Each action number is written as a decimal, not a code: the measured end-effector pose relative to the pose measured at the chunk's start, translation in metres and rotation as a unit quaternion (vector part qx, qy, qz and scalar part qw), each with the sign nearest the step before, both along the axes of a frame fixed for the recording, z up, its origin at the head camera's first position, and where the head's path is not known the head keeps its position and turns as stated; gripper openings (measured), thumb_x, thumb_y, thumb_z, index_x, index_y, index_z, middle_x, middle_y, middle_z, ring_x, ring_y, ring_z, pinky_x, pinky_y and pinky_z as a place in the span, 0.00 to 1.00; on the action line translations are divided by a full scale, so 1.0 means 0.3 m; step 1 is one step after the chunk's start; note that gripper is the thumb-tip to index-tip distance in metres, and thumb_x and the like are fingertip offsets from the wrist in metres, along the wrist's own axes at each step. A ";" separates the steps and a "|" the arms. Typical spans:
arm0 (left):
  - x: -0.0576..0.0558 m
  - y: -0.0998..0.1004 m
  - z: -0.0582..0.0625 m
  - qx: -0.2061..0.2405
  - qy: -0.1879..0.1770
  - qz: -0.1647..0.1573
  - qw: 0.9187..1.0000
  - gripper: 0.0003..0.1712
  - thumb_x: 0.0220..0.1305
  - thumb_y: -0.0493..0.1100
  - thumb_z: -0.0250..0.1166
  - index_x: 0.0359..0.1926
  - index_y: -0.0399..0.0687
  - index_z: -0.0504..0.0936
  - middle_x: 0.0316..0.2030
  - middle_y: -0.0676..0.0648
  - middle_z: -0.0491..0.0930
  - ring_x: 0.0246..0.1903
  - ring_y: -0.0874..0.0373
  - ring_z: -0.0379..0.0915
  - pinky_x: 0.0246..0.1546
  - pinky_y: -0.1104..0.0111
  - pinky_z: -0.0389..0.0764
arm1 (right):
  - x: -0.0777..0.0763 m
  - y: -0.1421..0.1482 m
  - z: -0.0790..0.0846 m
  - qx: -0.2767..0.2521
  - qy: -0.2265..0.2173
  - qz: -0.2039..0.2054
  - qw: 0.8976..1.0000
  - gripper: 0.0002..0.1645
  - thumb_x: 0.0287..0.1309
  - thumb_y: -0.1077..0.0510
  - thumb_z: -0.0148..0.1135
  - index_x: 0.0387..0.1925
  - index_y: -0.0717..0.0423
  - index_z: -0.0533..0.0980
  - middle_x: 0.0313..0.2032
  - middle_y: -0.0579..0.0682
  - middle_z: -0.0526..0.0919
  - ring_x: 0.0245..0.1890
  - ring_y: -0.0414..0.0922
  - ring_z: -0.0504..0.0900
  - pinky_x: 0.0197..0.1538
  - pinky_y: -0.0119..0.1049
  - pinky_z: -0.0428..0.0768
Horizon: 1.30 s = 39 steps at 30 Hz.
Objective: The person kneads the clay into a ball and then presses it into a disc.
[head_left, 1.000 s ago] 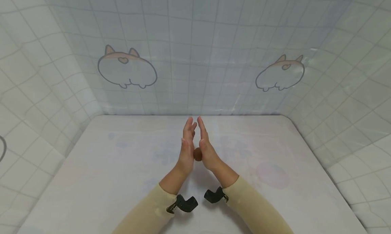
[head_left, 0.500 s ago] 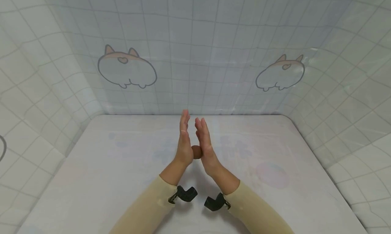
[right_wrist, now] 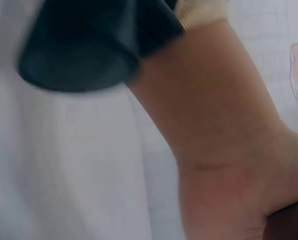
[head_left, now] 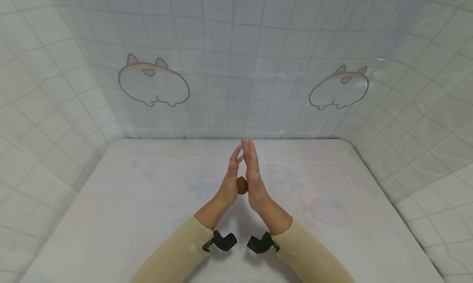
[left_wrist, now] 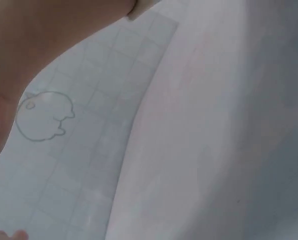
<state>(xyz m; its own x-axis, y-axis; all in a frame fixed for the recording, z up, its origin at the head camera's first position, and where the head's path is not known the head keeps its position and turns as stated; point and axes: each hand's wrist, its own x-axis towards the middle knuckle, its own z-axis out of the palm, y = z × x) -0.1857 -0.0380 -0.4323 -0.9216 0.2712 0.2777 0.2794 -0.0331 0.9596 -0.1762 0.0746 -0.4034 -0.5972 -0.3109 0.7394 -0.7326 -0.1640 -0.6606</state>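
Observation:
A small brown ball (head_left: 242, 185), which looks like modelling clay, sits between my two palms over the table. My left hand (head_left: 229, 185) presses on its left side, fingers pointing up and slightly bent. Against the other side lies my right hand (head_left: 256, 185), its fingers straight and close together. The fingertips of both hands lean towards each other above the ball. In the right wrist view a bare wrist (right_wrist: 214, 130) fills the middle and part of the ball (right_wrist: 290, 224) shows at the lower right corner. The left wrist view holds a bare forearm (left_wrist: 49, 40), with the ball hidden.
A white table (head_left: 129, 209) with faint pastel prints lies beneath the hands. White grid-patterned sheeting (head_left: 236, 69) with cartoon animal drawings rises at the back and both sides. A black camera mount (head_left: 224, 241) sits at the left wrist, another mount (head_left: 260, 243) at the right.
The palms have slid against each other: the right hand moved forward and the left back over the last half second, the reverse of before. The ball has rolled slightly rightwards between them.

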 end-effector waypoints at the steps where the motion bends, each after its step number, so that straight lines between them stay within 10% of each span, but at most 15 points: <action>1: 0.005 0.003 0.001 0.000 -0.003 -0.012 1.000 0.49 0.66 0.80 0.22 0.81 0.64 0.38 0.78 0.46 0.43 0.63 0.47 0.66 0.65 0.39 0.58 | -0.004 0.003 0.003 0.003 0.002 -0.007 1.000 0.55 0.70 0.23 0.20 0.78 0.58 0.29 0.77 0.66 0.36 0.78 0.56 0.37 0.72 0.63 0.38; 4: 0.020 0.011 0.002 -0.001 0.006 -0.035 0.999 0.51 0.65 0.81 0.22 0.81 0.61 0.36 0.79 0.46 0.39 0.64 0.42 0.67 0.67 0.41 0.56 | -0.020 0.011 0.011 0.012 -0.003 -0.025 1.000 0.56 0.69 0.22 0.21 0.78 0.59 0.29 0.78 0.62 0.36 0.78 0.56 0.36 0.72 0.64 0.38; 6: 0.028 0.012 0.004 0.001 0.018 -0.047 0.999 0.52 0.65 0.81 0.22 0.81 0.59 0.37 0.80 0.48 0.36 0.76 0.44 0.46 0.71 0.39 0.45 | -0.031 0.016 0.011 0.024 -0.015 -0.040 0.999 0.57 0.68 0.21 0.21 0.78 0.57 0.30 0.79 0.59 0.36 0.78 0.55 0.36 0.71 0.65 0.39; 16: 0.049 0.003 0.024 0.074 0.047 -0.106 0.990 0.56 0.65 0.81 0.23 0.80 0.48 0.33 0.79 0.46 0.32 0.76 0.39 0.38 0.71 0.38 0.38 | -0.088 0.028 -0.026 0.071 -0.091 -0.082 0.990 0.61 0.59 0.14 0.22 0.80 0.47 0.32 0.79 0.47 0.34 0.78 0.47 0.33 0.71 0.66 0.37; 29: 0.039 -0.019 0.062 0.142 0.108 -0.062 0.982 0.54 0.70 0.77 0.26 0.79 0.43 0.33 0.79 0.41 0.35 0.77 0.42 0.36 0.71 0.43 0.36 | -0.095 0.019 -0.063 0.148 -0.146 -0.085 0.974 0.58 0.58 0.13 0.22 0.80 0.38 0.32 0.79 0.45 0.32 0.78 0.49 0.35 0.69 0.70 0.42; 32: 0.029 -0.023 0.075 0.137 0.125 -0.042 0.982 0.55 0.69 0.78 0.26 0.79 0.44 0.33 0.79 0.43 0.35 0.77 0.41 0.35 0.72 0.44 0.36 | -0.083 0.013 -0.076 0.148 -0.157 -0.054 0.975 0.58 0.57 0.13 0.23 0.79 0.36 0.29 0.74 0.55 0.51 0.57 0.53 0.74 0.56 0.55 0.73; 35: 0.015 -0.024 0.085 0.131 0.136 -0.017 0.982 0.56 0.68 0.80 0.27 0.79 0.45 0.34 0.79 0.44 0.36 0.77 0.42 0.35 0.72 0.44 0.37 | -0.074 0.004 -0.090 0.134 -0.152 -0.017 0.979 0.57 0.59 0.15 0.23 0.79 0.37 0.26 0.52 0.60 0.68 0.21 0.45 0.72 0.27 0.36 0.72; 39: -0.002 -0.022 0.095 0.107 0.130 0.011 0.986 0.58 0.64 0.83 0.29 0.80 0.49 0.35 0.78 0.44 0.38 0.77 0.43 0.34 0.70 0.39 0.37 | -0.068 -0.007 -0.096 0.105 -0.082 -0.008 0.991 0.55 0.66 0.20 0.21 0.79 0.49 0.27 0.67 0.65 0.60 0.58 0.40 0.74 0.60 0.37 0.71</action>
